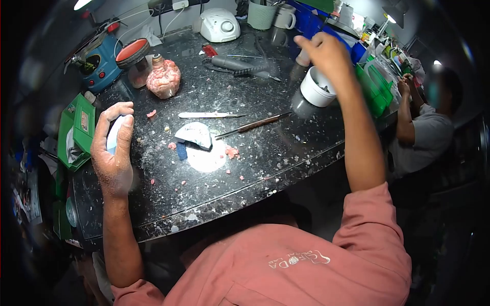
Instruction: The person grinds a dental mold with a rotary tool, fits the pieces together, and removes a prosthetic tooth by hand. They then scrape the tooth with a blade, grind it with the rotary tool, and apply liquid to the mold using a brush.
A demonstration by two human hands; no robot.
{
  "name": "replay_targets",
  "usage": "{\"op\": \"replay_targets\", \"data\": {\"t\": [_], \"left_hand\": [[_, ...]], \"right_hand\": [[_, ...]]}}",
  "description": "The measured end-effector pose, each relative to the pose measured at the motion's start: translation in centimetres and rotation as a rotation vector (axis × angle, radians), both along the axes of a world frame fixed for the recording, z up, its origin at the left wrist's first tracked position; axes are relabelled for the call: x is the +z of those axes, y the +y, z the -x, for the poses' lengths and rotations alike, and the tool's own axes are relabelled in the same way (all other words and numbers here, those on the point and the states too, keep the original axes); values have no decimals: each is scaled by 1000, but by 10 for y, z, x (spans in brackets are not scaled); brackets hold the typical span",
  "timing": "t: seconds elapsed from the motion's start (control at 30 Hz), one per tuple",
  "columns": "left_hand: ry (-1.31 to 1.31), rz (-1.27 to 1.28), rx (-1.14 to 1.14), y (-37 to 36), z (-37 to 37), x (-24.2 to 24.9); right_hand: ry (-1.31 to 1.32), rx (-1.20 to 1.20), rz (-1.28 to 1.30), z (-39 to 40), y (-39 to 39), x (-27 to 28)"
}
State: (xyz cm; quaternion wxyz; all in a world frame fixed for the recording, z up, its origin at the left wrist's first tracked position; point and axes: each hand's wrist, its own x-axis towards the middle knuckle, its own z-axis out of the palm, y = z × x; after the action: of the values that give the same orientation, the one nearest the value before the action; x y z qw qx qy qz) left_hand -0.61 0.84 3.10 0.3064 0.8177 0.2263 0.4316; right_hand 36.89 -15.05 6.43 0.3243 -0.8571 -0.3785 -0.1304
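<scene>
My left hand (pixel 112 148), dusty with white powder, is curled around a pale bluish-white piece (pixel 115 133), mostly hidden by the fingers. My right hand (pixel 326 56) is raised above the right part of the bench, fingers apart, with nothing visible in it. Below it is a white cup (pixel 317 87) with dark bits inside; a small jar (pixel 303 58) is close to its fingers. Between my hands lie a white plaster dental cast (pixel 195 134), a white-handled scalpel (pixel 206 115) and a brown-handled carving tool (pixel 258 123).
Pink wax crumbs (pixel 232 152) dot the dark bench (pixel 245 168). At the back stand a wax-covered burner (pixel 164 79), a blue machine (pixel 102 64), a white control box (pixel 219 25) and a grey handpiece (pixel 232 63). Green boxes (pixel 76 132) flank the left; a co-worker (pixel 423 122) sits right.
</scene>
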Motion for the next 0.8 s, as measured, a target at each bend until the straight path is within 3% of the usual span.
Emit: {"op": "replay_targets", "data": {"t": [0.03,0.1,0.13,0.27,0.4,0.47,0.53,0.63,0.8], "left_hand": [[-65,-81,-31,-1,-3,-3],[-21,1,-131,-26,-16,1],[35,24,-159,-35,-21,3],[130,20,-276,-68,-63,19],[286,-248,-262,-60,-149,8],[278,-221,-245,-44,-207,-6],[353,-239,-211,-35,-247,-11],[466,-176,-207,-44,-273,-11],[399,-143,-224,-46,-286,-16]], "right_hand": [[7,-130,177,-45,-1,7],[259,-28,259,-120,14,-7],[396,22,219,-119,16,-9],[309,89,264,-108,25,-8],[440,239,376,-51,24,10],[388,315,459,-39,22,6],[92,207,567,-30,23,8],[11,253,278,-28,19,9],[-9,354,262,-34,9,18]]}}
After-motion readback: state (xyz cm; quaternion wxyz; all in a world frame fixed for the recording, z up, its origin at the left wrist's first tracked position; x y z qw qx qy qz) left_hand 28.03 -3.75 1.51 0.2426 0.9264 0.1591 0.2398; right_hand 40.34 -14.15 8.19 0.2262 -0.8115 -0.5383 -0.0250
